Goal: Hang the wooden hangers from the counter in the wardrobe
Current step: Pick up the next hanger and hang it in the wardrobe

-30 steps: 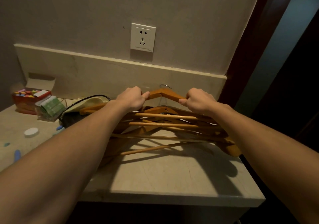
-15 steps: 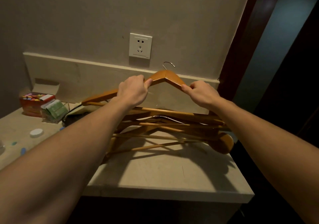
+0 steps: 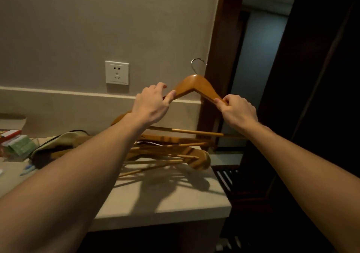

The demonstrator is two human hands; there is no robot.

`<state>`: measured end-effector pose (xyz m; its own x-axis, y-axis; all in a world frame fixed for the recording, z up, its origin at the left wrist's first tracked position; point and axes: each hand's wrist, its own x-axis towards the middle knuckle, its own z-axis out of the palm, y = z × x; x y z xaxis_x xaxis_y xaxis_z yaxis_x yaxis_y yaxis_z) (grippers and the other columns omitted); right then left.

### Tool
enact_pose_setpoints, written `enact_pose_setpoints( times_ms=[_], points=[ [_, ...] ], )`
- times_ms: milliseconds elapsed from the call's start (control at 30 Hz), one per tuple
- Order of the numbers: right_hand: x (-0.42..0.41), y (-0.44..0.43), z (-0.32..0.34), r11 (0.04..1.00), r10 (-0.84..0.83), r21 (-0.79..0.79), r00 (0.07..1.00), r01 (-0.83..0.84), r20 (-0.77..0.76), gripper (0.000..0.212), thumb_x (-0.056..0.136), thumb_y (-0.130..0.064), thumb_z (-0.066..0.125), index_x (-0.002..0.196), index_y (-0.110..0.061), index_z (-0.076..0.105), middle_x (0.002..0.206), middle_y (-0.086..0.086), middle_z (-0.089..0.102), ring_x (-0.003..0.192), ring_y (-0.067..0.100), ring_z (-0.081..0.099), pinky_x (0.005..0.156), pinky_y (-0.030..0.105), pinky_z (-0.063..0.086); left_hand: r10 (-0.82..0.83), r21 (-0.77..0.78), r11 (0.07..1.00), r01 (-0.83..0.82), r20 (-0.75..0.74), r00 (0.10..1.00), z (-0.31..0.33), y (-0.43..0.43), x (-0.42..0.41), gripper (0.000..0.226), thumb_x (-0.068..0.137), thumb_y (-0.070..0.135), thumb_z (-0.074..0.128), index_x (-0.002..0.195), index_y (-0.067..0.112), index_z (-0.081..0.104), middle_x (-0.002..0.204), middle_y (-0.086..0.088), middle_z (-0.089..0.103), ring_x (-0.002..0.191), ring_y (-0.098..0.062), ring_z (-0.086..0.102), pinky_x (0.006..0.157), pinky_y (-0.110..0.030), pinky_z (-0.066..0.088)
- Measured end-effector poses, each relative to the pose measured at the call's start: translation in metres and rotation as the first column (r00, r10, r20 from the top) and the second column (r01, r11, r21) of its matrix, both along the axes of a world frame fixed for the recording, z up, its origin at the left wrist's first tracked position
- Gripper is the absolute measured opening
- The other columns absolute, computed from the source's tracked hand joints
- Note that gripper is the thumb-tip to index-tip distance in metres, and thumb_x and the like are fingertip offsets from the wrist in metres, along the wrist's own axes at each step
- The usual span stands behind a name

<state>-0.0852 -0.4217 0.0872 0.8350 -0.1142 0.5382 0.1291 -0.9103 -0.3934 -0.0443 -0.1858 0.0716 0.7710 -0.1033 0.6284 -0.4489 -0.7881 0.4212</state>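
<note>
Wooden and honey-brown, the top hanger with its metal hook (image 3: 195, 86) was up off the pile of hangers (image 3: 171, 151) on the pale stone counter (image 3: 165, 200). I had my left hand (image 3: 151, 104) and right hand (image 3: 237, 111) clamped around its two shoulders. Next, I judged, came the carry to the wardrobe, hook leading.

Held hanger (image 3: 196, 86), frame centre: glossy varnished wood w/ shiny metal hook (image 3: 197, 64); pile of hangers (image 3: 175, 151) below: same wood; counter (image 3: 165, 200): smooth pale stone-like, matt; socket (image 3: 116, 72) upper left: smooth white plastic.
</note>
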Motion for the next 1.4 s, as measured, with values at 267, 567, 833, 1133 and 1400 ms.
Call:
enact_pose_setpoints(
  times_ms=[267,567,833,1133,1400],
  points=[
    [-0.089,-0.116,0.007,0.964,-0.260,-0.041,0.963,0.263,0.067,0.036,0.098,-0.051,0.040,0.086,-0.023,0.058,0.073,-0.003,0.060,0.066,0.015,0.057,0.062,0.031,0.036,-0.103,0.104,0.990,0.097,0.059,0.993,0.017,-0.116,-0.045,0.058,0.099,0.057,0.031,0.141,0.019,0.043,0.134,-0.007,0.053,0.121,-0.026,0.048,0.100,-0.047,0.040],
    [-0.208,-0.245,0.009,0.835,-0.544,-0.016,0.828,0.550,0.136,0.033,0.098,-0.051,0.038,0.086,-0.025,0.056,0.065,-0.004,0.057,0.058,0.014,0.057,0.062,0.035,0.049,-0.352,0.147,0.930,0.336,0.092,0.932,0.032,-0.274,-0.109,0.058,0.098,0.058,0.029,0.140,0.020,0.043,0.134,-0.009,0.053,0.126,-0.028,0.045,0.101,-0.046,0.035],
    [-0.320,-0.326,0.009,0.683,-0.710,-0.063,0.681,0.728,0.177,0.029,0.101,-0.044,0.037,0.097,-0.021,0.054,0.071,-0.006,0.052,0.058,0.008,0.044,0.065,0.031,0.032,-0.564,0.120,0.826,0.551,0.143,0.814,0.041,-0.401,-0.177,0.057,0.099,0.057,0.029,0.142,0.022,0.043,0.139,-0.006,0.050,0.131,-0.026,0.041,0.107,-0.047,0.029],
    [-0.392,-0.412,0.013,0.524,-0.820,-0.099,0.532,0.846,0.210,0.030,0.101,-0.041,0.035,0.103,-0.017,0.053,0.070,-0.010,0.051,0.062,0.013,0.049,0.072,0.036,0.037,-0.729,0.107,0.684,0.722,0.137,0.670,0.044,-0.540,-0.213,0.060,0.098,0.060,0.026,0.142,0.023,0.044,0.141,-0.007,0.049,0.134,-0.028,0.038,0.109,-0.050,0.027],
    [-0.410,-0.482,0.030,0.290,-0.914,-0.099,0.306,0.952,0.266,0.028,0.100,-0.038,0.039,0.106,-0.015,0.054,0.081,-0.005,0.054,0.077,0.020,0.055,0.096,0.045,0.033,-0.850,0.103,0.523,0.846,0.144,0.507,0.066,-0.655,-0.214,0.062,0.098,0.059,0.025,0.142,0.020,0.044,0.141,-0.009,0.049,0.133,-0.031,0.040,0.108,-0.052,0.030]
  ],
)
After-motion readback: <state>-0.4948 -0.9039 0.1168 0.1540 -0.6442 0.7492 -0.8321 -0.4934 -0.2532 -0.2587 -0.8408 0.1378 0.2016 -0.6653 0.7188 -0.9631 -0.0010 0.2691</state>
